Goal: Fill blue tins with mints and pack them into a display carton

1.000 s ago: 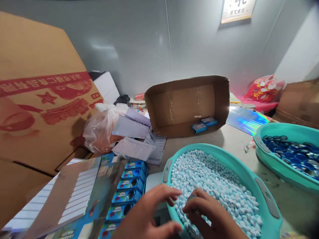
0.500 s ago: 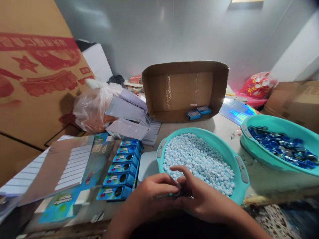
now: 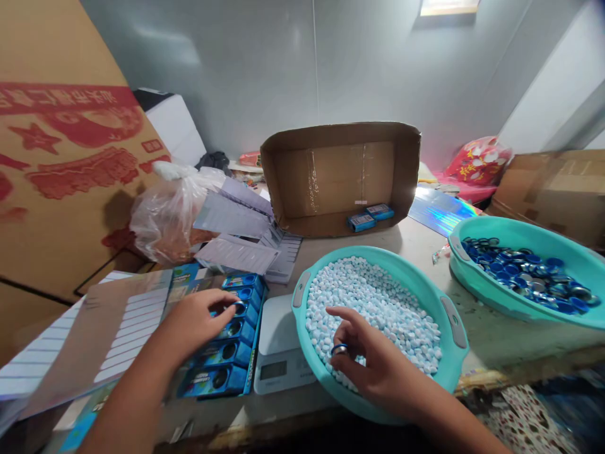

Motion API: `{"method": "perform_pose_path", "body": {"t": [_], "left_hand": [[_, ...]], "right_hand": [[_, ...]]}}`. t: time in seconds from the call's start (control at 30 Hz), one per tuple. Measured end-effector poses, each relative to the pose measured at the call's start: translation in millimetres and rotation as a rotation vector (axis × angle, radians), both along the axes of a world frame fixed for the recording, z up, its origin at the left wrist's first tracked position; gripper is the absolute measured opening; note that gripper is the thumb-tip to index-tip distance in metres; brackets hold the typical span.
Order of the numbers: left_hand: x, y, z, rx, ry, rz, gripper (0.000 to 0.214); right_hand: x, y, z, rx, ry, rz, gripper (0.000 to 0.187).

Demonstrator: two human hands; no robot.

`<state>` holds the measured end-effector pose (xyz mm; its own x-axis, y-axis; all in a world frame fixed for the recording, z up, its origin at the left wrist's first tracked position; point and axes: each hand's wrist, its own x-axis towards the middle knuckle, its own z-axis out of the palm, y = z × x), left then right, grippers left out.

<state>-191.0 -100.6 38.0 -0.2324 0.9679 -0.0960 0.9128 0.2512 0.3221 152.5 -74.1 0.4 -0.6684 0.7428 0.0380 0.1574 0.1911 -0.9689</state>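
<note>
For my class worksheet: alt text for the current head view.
A person's left hand is at a row of blue boxes; the right hand holds a round blue-rimmed piece over a teal basin of pale pellets.

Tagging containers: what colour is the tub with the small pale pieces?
The tub is turquoise, with grey handle patches; the head view shows it best.

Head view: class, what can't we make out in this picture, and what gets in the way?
In the head view:
- Left hand: its fingers cover parts of the blue boxes; their exact grip is too small to tell.
- Scale: its display is too small to read; the near bowl hides its right side.
- Near bowl's bottom: buried under white pieces.
- Far bowl: cut off by the right edge.
</note>
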Motion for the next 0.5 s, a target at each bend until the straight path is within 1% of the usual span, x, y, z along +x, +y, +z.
{"method": "perform_pose_path", "body": {"t": [0.03, 0.1, 0.13, 0.2, 0.33, 0.5], "left_hand": [[-12, 10, -0.3, -0.119, 0.032, -0.029, 0.04], [-28, 30, -2.1, -0.257, 0.035, -0.075, 0.036], [-32, 38, -3.4, -0.301, 0.025, -0.096, 0.034], [-37, 52, -6.3, -0.347, 0.018, -0.125, 0.032], [-37, 72, -10.0, -0.388, 0.071, -0.176, 0.042], [-28, 83, -2.8, -0.474, 0.164, -0.241, 0.036]], "right_hand": [[0, 0, -1.1, 0.001, 0.008, -0.007, 0.059], [-1, 1, -1.7, -0.011, 0.011, -0.014, 0.058], [-1, 1, -1.2, -0.021, 0.01, -0.017, 0.059], [-1, 1, 0.8, -0.041, 0.001, -0.018, 0.06], [-2, 0, 4.8, -0.053, -0.051, -0.025, 0.06], [-2, 0, 4.9, -0.01, -0.106, -0.062, 0.059]]}}
